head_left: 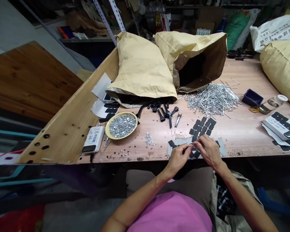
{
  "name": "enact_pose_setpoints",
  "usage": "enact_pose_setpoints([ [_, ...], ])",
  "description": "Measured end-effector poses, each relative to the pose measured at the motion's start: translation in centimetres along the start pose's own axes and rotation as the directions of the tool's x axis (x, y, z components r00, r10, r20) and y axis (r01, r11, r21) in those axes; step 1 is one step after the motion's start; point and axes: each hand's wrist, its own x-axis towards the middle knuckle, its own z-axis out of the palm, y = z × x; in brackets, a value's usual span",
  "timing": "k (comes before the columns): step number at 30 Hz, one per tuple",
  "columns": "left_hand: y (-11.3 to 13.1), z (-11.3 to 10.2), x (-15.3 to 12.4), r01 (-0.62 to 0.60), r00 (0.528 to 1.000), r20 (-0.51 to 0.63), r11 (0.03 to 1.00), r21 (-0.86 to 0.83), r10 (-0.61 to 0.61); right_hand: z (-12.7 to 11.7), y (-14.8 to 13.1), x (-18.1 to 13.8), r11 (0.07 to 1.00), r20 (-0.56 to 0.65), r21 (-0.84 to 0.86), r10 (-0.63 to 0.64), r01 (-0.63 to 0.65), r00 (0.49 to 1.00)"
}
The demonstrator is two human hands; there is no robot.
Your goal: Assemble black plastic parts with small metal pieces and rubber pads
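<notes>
My left hand (180, 157) and my right hand (208, 149) meet at the table's front edge, fingertips pinched close together. Whatever lies between the fingertips is too small to make out. Beneath them is a pale grey sheet (222, 149) bearing black rounded pads. More black pads (203, 126) lie in rows just beyond my hands. To the left, black plastic parts (161, 115) are grouped, two with thin metal rods sticking out toward me. A small scatter of tiny metal pieces (149, 138) lies left of my left hand.
A yellow bowl (106, 129) of small metal pieces stands left, beside a white box-like device (93, 139). Large paper sacks (142, 64) and a pile of metal rods (215, 100) lie behind. At right are a dark blue tray (252, 97), a jar (273, 104) and another white device (277, 125).
</notes>
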Motion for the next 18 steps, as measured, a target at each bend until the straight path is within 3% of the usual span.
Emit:
enact_pose_setpoints([
  [2, -0.1, 0.3, 0.6, 0.058, 0.998, 0.005, 0.976, -0.211, -0.058, -0.2, 0.0, -0.4, 0.991, -0.054, 0.056, 0.121, -0.118, 0.991],
  [5, -0.2, 0.9, 1.3, 0.145, 0.989, 0.066, 0.881, -0.450, -0.129, 0.3, -0.3, -1.3, 0.920, 0.065, 0.339, 0.188, -0.199, 0.980],
  [7, -0.2, 1.4, 1.4, 0.149, 0.989, 0.067, 0.864, -0.481, -0.133, 1.1, -0.7, -1.9, 0.810, 0.150, 0.531, 0.200, -0.250, 0.968],
  [9, -0.2, 1.8, 1.3, 0.096, 0.994, -0.004, 0.886, -0.454, -0.109, 1.9, -1.1, -2.6, 0.657, 0.232, 0.667, 0.265, -0.351, 0.936],
  [13, -0.4, 2.4, 1.3, 0.028, 0.986, -0.135, 0.887, -0.462, -0.101, 2.2, -1.3, -3.4, 0.364, 0.469, 0.726, 0.357, -0.583, 0.808],
  [16, -0.7, 2.7, 2.0, 0.031, 0.977, -0.166, 0.862, -0.506, -0.133, 1.8, -0.9, -3.4, 0.333, 0.522, 0.705, 0.356, -0.627, 0.775],
  [18, -0.9, 2.9, 2.6, 0.038, 0.979, -0.153, 0.852, -0.523, -0.138, 1.6, -0.4, -3.1, 0.427, 0.434, 0.697, 0.388, -0.576, 0.813],
])
